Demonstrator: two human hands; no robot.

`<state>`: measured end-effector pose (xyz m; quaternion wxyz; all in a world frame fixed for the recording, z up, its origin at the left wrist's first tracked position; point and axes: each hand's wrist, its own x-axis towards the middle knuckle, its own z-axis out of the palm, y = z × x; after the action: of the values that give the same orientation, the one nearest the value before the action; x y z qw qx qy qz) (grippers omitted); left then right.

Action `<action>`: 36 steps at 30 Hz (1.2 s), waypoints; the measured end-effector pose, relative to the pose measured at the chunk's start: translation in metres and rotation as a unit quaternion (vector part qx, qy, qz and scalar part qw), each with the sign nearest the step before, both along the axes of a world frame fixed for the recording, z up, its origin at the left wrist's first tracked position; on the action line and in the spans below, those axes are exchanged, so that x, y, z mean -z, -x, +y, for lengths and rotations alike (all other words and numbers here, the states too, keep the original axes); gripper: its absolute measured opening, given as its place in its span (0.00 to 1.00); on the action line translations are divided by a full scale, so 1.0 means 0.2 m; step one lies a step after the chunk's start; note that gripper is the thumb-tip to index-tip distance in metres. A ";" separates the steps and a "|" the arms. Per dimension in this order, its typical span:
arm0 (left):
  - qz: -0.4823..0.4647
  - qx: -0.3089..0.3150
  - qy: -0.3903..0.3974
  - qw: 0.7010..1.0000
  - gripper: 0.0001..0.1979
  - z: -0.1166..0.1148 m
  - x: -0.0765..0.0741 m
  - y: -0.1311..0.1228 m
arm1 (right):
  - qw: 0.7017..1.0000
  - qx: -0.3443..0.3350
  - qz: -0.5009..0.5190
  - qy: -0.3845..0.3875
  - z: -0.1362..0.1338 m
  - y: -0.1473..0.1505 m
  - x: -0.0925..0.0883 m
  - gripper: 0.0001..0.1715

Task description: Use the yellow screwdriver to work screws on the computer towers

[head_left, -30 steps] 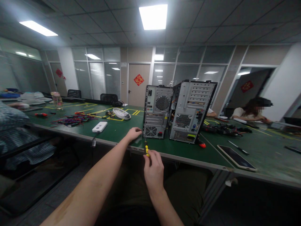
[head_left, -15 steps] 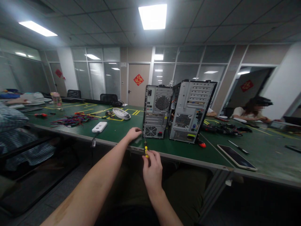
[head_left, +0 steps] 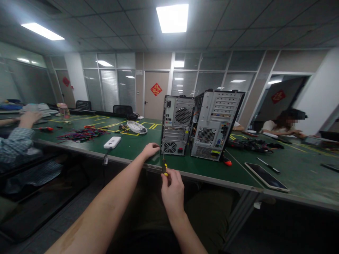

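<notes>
My right hand (head_left: 172, 188) pinches the yellow-and-black handle of a screwdriver (head_left: 164, 168), whose shaft points up toward the lower left corner of a grey computer tower (head_left: 177, 125). My left hand (head_left: 150, 150) rests on the green table (head_left: 132, 146) beside that corner, fingers curled against the case. A second tower (head_left: 215, 123) with its side off stands just to the right.
A white power bank (head_left: 112, 142), a small white fan (head_left: 137, 127) and a heap of coloured wires (head_left: 82, 134) lie to the left. A tablet (head_left: 266, 176) and a red-handled tool (head_left: 227, 162) lie right. One person's sleeve (head_left: 16, 143) is at left; another sits far right (head_left: 282, 127).
My hands and the screwdriver have stayed almost still, with only a slight shift of my right fingers on the handle. The person at left has raised an arm over the table.
</notes>
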<state>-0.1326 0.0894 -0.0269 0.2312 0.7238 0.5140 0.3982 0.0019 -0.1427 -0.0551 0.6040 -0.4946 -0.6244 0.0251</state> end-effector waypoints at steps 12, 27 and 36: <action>-0.006 0.005 -0.001 1.000 0.12 0.00 0.00 0.00 | 0.999 0.023 -0.022 -0.023 0.01 -0.01 0.00 0.16; -0.007 0.008 -0.002 1.000 0.13 0.03 0.02 0.01 | 0.999 0.023 -0.037 -0.008 0.01 0.00 0.02 0.18; -0.008 0.000 0.001 1.000 0.12 0.01 0.01 0.00 | 0.999 -0.024 0.013 0.029 0.00 0.02 0.02 0.06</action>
<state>-0.1323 0.0922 -0.0290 0.2361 0.7203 0.5122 0.4038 -0.0012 -0.1419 -0.0593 0.5965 -0.4968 -0.6272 0.0638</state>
